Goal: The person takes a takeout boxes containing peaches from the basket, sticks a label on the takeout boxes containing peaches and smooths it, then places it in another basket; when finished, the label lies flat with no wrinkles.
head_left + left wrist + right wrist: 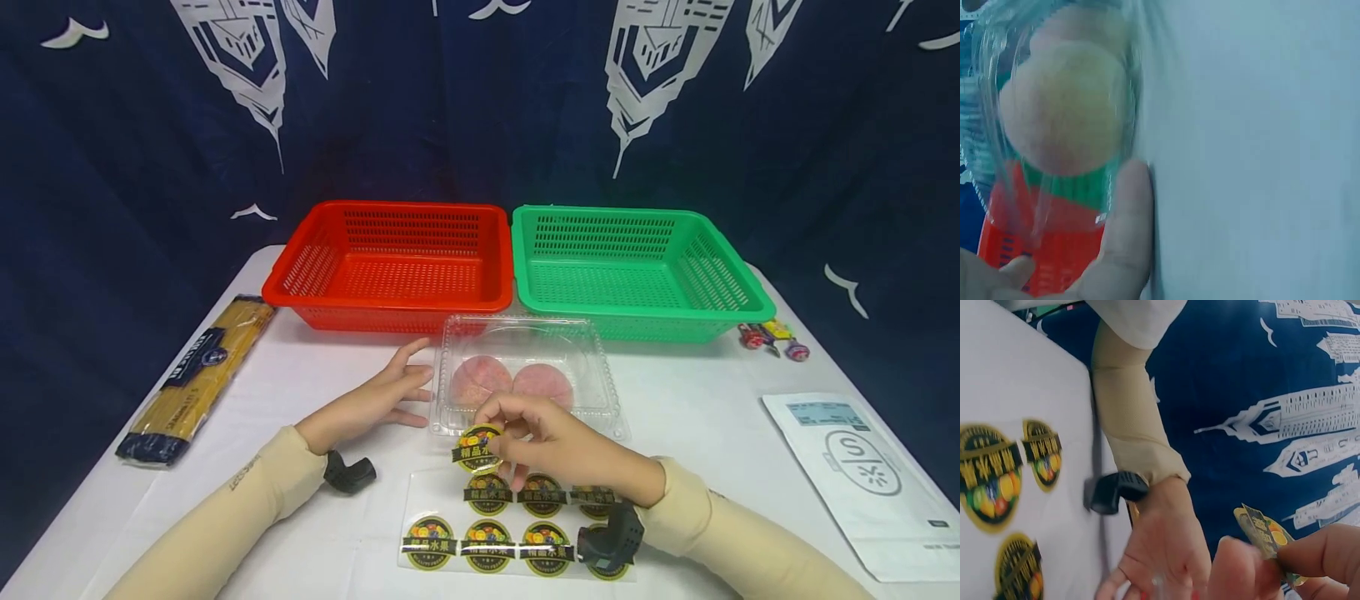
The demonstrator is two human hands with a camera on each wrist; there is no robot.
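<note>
Between thumb and fingers my right hand (555, 442) pinches a round black-and-gold fruit sticker (477, 450), held over the near edge of a clear plastic clamshell box (585, 350). Inside the box lie two round pink fruits, one fruit (480, 379) beside the other. My left hand (378, 396) is at the box's left side, fingers spread and relaxed, fingertips right at its wall. The right wrist view shows the pinched sticker (1263, 531) tilted, partly covered by the fingers. Below the right hand lies a sheet of stickers (442, 504), several still on it, partly hidden by the wrist.
A red basket (390, 321) and a green basket (637, 325) stand side by side behind the box. To the left lies a spaghetti pack (198, 379). On the right are a white pouch (862, 475) and several wrapped lollipops (776, 340) near the table edge.
</note>
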